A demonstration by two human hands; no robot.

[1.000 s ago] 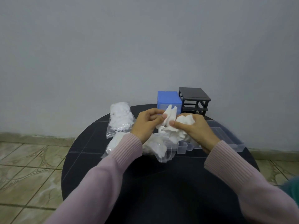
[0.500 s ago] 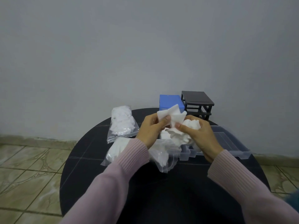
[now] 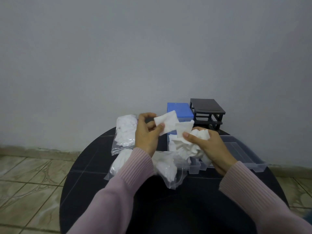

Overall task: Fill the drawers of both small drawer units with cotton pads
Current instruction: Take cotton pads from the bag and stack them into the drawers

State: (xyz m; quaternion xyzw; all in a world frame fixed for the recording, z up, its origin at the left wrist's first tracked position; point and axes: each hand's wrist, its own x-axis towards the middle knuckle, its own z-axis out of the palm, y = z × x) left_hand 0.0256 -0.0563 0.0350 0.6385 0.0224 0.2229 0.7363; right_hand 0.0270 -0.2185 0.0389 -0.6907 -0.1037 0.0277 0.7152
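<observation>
Since the earlier frames both hands have risen off the pile and drawn apart: the single cotton pad [image 3: 166,122], formerly pressed against the bunch, is now peeled clear and held up at about 11 o'clock of the bunch. Left hand [image 3: 146,135] pinches that pad at its lower edge between thumb and forefinger, other fingers loosely curled behind, holding nothing else. Right hand [image 3: 211,149] is clenched round a crumpled bunch of cotton pads [image 3: 187,146], thumb pressing a second flat pad [image 3: 184,130] against the top of the bunch. Judgement: pads are being separated one at a time so they lie flat in a drawer instead of going in as a wad. Clear plastic drawers [image 3: 236,149] lie pulled out on the round black table [image 3: 168,205], under and at 3 o'clock of the right hand; whether they hold pads yet I cannot tell, the hands hide them. Blue drawer unit [image 3: 179,110] and black drawer unit [image 3: 206,111], its slots visibly open, stand at 12 o'clock of the hands near the wall. Zip bags of cotton pads: one sealed bag [image 3: 125,134] at 9 o'clock of the left hand, another [image 3: 118,163] under the left sleeve, and an opened bag [image 3: 170,169] just below the hands. Filling appears barely begun.
</observation>
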